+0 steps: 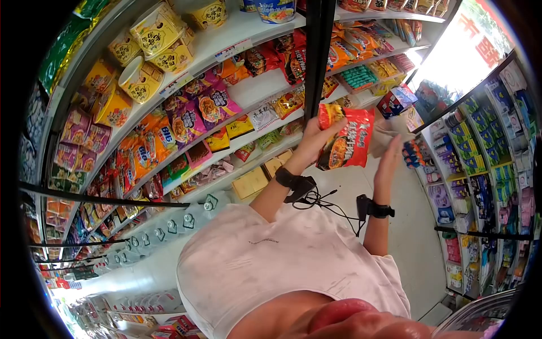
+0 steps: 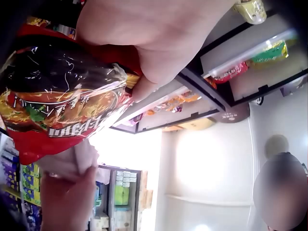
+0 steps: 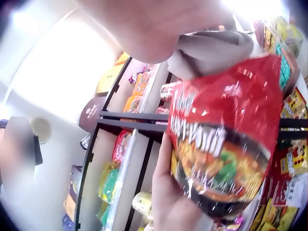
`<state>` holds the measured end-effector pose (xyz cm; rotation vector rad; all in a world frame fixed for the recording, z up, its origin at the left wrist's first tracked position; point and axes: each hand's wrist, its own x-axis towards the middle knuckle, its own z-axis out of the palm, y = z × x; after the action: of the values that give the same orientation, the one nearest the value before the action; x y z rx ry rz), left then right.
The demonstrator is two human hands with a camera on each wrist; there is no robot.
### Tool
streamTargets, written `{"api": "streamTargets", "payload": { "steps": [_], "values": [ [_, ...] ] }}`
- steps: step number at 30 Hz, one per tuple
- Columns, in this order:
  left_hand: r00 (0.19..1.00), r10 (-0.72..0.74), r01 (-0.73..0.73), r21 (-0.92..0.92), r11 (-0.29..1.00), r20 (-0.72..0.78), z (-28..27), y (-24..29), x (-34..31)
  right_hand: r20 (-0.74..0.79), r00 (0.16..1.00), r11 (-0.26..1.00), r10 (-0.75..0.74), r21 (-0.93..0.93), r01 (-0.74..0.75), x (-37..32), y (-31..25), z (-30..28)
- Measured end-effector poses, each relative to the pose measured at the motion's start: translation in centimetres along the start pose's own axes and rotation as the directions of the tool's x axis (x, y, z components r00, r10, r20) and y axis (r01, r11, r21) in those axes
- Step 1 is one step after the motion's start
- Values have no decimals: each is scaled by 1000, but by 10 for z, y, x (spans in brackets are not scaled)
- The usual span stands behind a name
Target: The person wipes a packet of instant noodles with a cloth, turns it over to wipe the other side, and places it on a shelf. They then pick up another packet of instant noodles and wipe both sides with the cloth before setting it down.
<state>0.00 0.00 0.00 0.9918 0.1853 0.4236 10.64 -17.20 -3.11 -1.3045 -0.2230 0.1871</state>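
A red and black noodle packet [image 1: 348, 138] is gripped at its side by my left hand [image 1: 314, 146], thumb across its front. My left hand [image 2: 154, 36] fills the top of the left wrist view, over the packet [image 2: 57, 96]. On the packet's other side, my right hand [image 1: 386, 169] holds a greyish-white cloth [image 1: 385, 135], its fingers looking fairly straight in the head view. In the right wrist view the cloth [image 3: 211, 50] lies under my right hand [image 3: 149, 26], against the top of the packet [image 3: 226, 130]; how the fingers hold it is partly hidden.
Shelves of noodle packets and yellow cups [image 1: 141, 82] curve along the left. More stocked shelves [image 1: 485, 164] stand at the right. Black cables [image 1: 322, 199] hang between the wrists. Large water bottles [image 1: 188, 219] line the lower left. Another person [image 2: 281, 192] appears in the left wrist view.
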Motion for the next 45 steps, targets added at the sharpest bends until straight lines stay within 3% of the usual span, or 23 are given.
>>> {"api": "streamTargets", "payload": {
  "steps": [2, 5, 9, 11, 12, 15, 18, 20, 24, 27, 30, 36, 40, 43, 44, 45],
  "values": [
    [996, 20, -30, 118, 993, 88, 0, -2, 7, 28, 1000, 1000, -11, -2, 11, -8, -4, 28],
    [996, 17, -38, 239, 970, 87, 36, -12, -17, 106, 994, 997, -6, -75, 14, -30, -11, -13],
    [993, -23, -16, 337, 941, 112, 53, -29, -33, 107, 987, 962, 120, 233, -142, -29, -14, -55],
    [987, -115, 80, 275, 958, 115, 69, -24, -44, 26, 984, 920, 176, 351, -174, -25, -5, -82],
    [979, -161, 126, 245, 961, 125, 75, -24, -48, -3, 996, 913, 89, 401, -80, -29, -22, -88],
    [970, -200, 169, 212, 963, 137, 92, -35, -61, -66, 998, 982, -8, 190, 21, -32, -29, -112],
    [979, -177, 155, 195, 968, 101, 102, -48, -68, 220, 967, 843, 133, 487, -227, -63, -40, -105],
    [972, -229, 223, 95, 970, 59, 107, -49, -74, 204, 977, 925, 61, 356, -132, -74, -32, -109],
    [995, -67, 44, 293, 955, 69, 109, -53, -75, 177, 984, 957, 24, 281, -74, -87, -27, -115],
    [997, 71, -80, 310, 947, 42, 106, -58, -69, 193, 947, 932, 257, 209, -295, -90, -24, -123],
    [995, 54, -77, 312, 947, 84, 100, -46, -68, 171, 945, 877, 280, 355, -324, -103, -35, -101],
    [966, 232, -256, 347, 902, 110, 74, -20, -67, 112, 994, 975, -7, 221, -18, -120, -42, -53],
    [820, 568, -440, 713, 546, 72, 54, -3, -74, 87, 989, 992, -120, 45, 116, -112, -50, -23],
    [750, 610, -589, 680, 437, 257, 51, 13, -84, 46, 963, 958, -267, -92, 270, -106, -60, 8],
    [808, 526, -560, 619, 550, 264, 55, 18, -93, 50, 948, 941, -315, -112, 318, -110, -61, 22],
    [810, 528, -558, 610, 562, 255, 55, 17, -96, 60, 931, 922, -360, -129, 364, -116, -63, 37]
  ]
}}
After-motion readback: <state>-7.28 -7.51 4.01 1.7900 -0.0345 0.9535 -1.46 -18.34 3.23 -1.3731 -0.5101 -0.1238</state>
